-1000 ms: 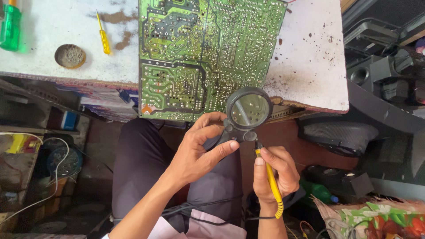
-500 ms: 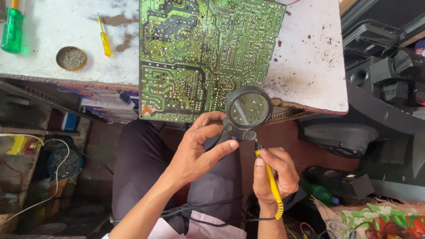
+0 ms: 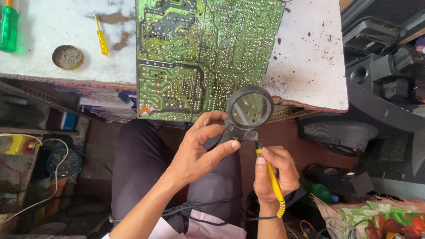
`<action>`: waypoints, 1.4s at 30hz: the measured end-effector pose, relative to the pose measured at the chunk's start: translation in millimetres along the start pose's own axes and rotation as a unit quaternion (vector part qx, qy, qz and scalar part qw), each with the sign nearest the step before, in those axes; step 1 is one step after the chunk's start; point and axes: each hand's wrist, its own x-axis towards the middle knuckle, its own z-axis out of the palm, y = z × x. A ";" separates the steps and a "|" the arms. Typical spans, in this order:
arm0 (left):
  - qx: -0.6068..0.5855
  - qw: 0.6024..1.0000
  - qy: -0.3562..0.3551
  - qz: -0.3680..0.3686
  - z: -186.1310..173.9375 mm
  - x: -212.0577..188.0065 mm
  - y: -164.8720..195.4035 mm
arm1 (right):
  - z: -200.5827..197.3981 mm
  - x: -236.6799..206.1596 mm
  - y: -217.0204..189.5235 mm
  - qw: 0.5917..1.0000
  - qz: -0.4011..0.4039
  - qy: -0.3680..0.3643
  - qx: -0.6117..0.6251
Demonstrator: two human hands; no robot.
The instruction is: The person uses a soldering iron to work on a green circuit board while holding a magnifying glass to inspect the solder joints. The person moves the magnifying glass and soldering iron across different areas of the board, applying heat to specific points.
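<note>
My left hand (image 3: 200, 149) grips the black handle of a round magnifying glass (image 3: 249, 109), whose lens hangs over the near edge of a large green circuit board (image 3: 203, 53). The board lies solder side up on a white, stained table (image 3: 310, 57) and juts past its front edge. My right hand (image 3: 273, 173) holds a yellow-handled tool (image 3: 271, 179) upright; its tip is hidden just under the magnifier's base. A black cable runs from the tool's lower end across my lap.
On the table's left lie a small yellow screwdriver (image 3: 101, 39), a round tin (image 3: 67, 56) and a green screwdriver handle (image 3: 8, 27). Black electronic casings (image 3: 380, 79) crowd the right. Wires and clutter fill the floor at left; a patterned bag (image 3: 380, 219) sits bottom right.
</note>
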 end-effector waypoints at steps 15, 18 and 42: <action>0.016 1.000 -0.012 0.011 6.3 -2.6 -3.7 | -9.6 -23.3 20.8 0.966 0.110 0.129 0.195; 0.018 1.000 -0.012 0.016 6.3 -2.4 -3.3 | -9.6 -22.9 25.0 0.940 0.146 0.157 0.264; 0.021 1.000 -0.012 0.009 6.0 -2.2 -4.1 | -2.2 -19.6 35.3 0.889 0.247 0.171 0.347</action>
